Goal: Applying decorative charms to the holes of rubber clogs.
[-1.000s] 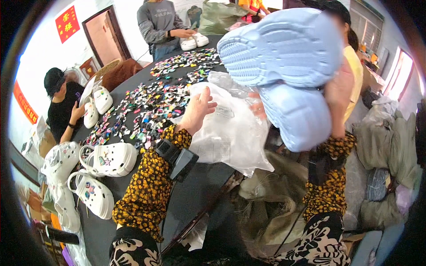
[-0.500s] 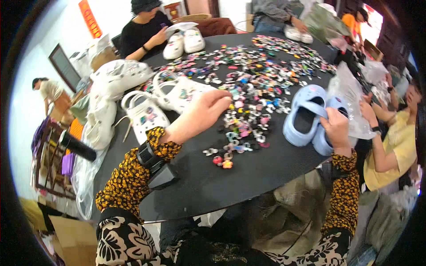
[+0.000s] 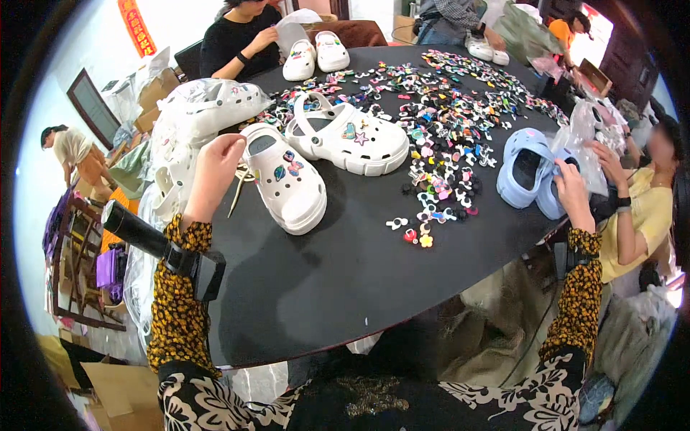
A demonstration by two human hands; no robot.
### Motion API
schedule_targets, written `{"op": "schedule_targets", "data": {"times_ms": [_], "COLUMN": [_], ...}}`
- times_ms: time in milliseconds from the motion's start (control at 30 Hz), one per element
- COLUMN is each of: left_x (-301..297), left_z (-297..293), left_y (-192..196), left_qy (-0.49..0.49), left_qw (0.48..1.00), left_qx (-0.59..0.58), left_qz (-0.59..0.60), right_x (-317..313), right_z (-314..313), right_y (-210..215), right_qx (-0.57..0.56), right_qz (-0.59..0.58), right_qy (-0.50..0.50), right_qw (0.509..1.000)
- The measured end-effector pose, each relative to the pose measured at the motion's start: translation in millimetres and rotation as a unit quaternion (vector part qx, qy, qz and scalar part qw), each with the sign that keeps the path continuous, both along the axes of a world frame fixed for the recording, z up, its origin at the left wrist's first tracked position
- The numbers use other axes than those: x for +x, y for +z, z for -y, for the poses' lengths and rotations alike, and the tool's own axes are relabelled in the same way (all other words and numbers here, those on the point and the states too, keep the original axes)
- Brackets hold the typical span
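While my right hand (image 3: 573,190) touches the blue clogs (image 3: 514,188) near the right edge of the desk (image 3: 345,294), my left hand (image 3: 215,169) is beside the nearer white clog's (image 3: 293,188) heel; I cannot tell whether either grip is closed. Foam-like, they should be light, springy, best lifted by the heel.

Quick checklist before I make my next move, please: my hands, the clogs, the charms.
1. Near white clog upright on the table: ok.
2. Charms on both it and the far white clog: ok.
3. Left hand gripping the near white clog: cannot tell; fingertips are by its heel.
4. Right hand at the blue clogs: ok; grip unclear.
5. Loose charms tidied: not ok, scattered across the table.
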State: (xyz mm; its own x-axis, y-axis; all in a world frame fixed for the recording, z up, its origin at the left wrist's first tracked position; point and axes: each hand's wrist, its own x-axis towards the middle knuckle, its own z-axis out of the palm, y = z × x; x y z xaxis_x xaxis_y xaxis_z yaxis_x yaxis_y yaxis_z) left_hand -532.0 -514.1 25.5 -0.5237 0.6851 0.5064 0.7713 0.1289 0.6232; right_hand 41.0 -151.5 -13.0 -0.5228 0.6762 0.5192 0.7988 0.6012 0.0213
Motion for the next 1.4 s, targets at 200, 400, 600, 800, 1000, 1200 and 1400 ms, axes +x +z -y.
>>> {"op": "schedule_targets", "data": {"times_ms": [200,400,600,800,1000,1200,1400], "left_x": [-28.1,-53.9,-30.7,-33.8,-11.7,-20.3,-29.1], "left_z": [18.4,11.9,0.6,5.8,-4.1,-17.5,-27.9], "left_y": [-30.1,-65.6,-46.6,-37.2,-31.6,-39.1,-48.4], "left_qy": [-0.038,-0.073,-0.108,-0.051,-0.064,-0.091,-0.101], "left_qw": [0.995,0.988,0.981,0.996,0.974,0.962,0.96], "left_qx": [0.072,0.098,0.045,0.011,0.055,0.064,0.073], "left_qz": [0.051,0.09,0.154,0.079,0.21,0.25,0.249], "right_x": [-27.3,-152.4,-237.4,-286.3,-308.3,-334.0,-339.8], "right_z": [36.4,114.0,202.7,194.7,176.5,150.5,153.7], "right_y": [33.1,85.5,84.9,52.1,47.1,3.7,-9.8], "right_qx": [0.036,-0.078,-0.248,-0.394,-0.414,-0.432,-0.476], "right_qz": [0.018,-0.21,-0.427,-0.547,-0.654,-0.667,-0.655], "right_qy": [-0.002,0.193,0.407,0.403,0.395,0.328,0.301], "right_qw": [0.999,0.955,0.769,0.619,0.495,0.51,0.503]}}
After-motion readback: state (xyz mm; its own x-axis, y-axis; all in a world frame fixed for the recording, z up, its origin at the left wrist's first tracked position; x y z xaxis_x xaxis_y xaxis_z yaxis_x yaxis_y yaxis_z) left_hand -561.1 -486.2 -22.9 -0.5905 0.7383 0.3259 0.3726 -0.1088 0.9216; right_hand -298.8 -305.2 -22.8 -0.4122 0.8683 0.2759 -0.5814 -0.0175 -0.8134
